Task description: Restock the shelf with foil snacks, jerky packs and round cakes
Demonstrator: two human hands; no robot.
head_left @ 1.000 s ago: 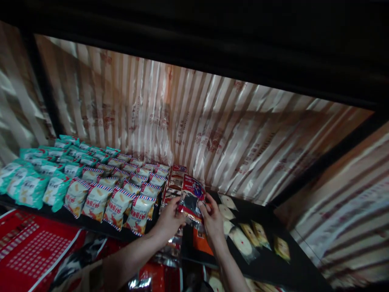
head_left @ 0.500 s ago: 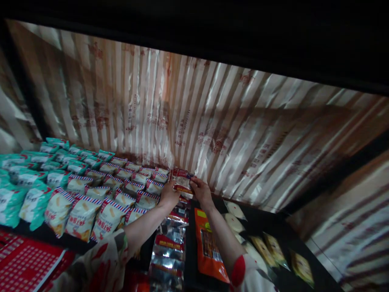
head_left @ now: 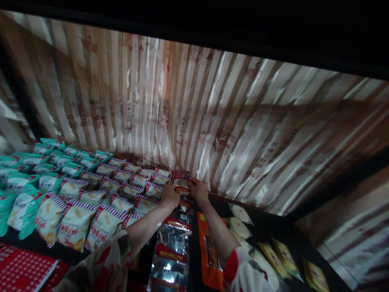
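A small dark-red snack packet (head_left: 182, 178) stands at the back of the shelf, at the far end of a row of silver and red packets (head_left: 170, 259). My left hand (head_left: 170, 196) grips its lower left side, fingers closed. On its right edge, my right hand (head_left: 198, 190) has its thumb and fingers closed as well. Both arms reach forward over the shelf. White snack bags with striped red and blue tops (head_left: 103, 225) stand in rows just left of my left hand. Below my right forearm lies an orange packet (head_left: 209, 259), partly covered by the arm.
Teal bags (head_left: 26, 211) stand in rows at the far left. White round packs (head_left: 240, 227) and yellow packs (head_left: 285, 255) lie to the right on the black shelf (head_left: 270, 221). Behind hangs a wrinkled striped plastic sheet (head_left: 194, 109). A red checked basket (head_left: 27, 263) is at lower left.
The view has shifted slightly, spreading the side items outward. Both hands stay on the dark-red packet, which now looks a little more upright against the sheet.
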